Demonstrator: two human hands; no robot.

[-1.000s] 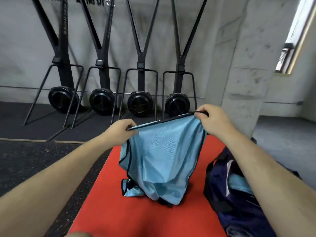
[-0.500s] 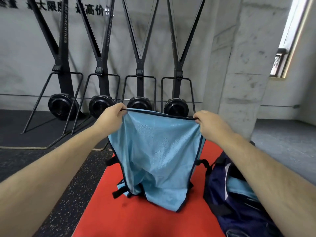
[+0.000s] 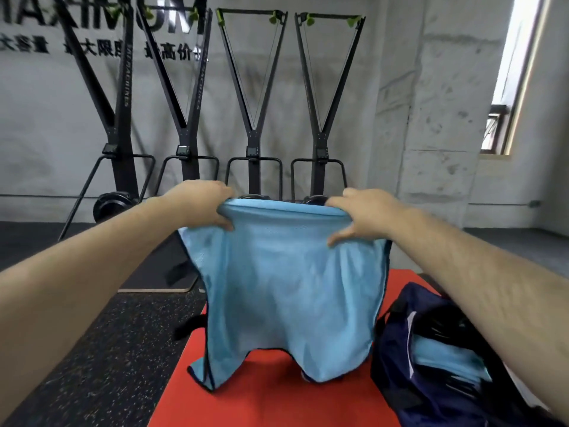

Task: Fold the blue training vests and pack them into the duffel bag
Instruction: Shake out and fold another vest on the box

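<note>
A light blue training vest (image 3: 289, 291) with dark trim hangs spread out in the air above the red mat (image 3: 277, 402). My left hand (image 3: 203, 204) grips its top left corner and my right hand (image 3: 360, 214) grips its top right corner, thumbs on the near side. The vest's lower ends dangle just over the mat. A navy duffel bag (image 3: 437, 365) lies open at the lower right, with folded blue vests (image 3: 446, 362) inside it.
Several black ski-trainer machines (image 3: 252, 143) stand against the grey wall behind the mat. Dark speckled rubber floor (image 3: 107, 349) lies to the left. A concrete pillar (image 3: 431, 118) and a window (image 3: 505, 87) are at the right.
Both hands have lifted the vest higher and spread it wider, so it now hangs flat and clear of the mat. My view has tilted up.
</note>
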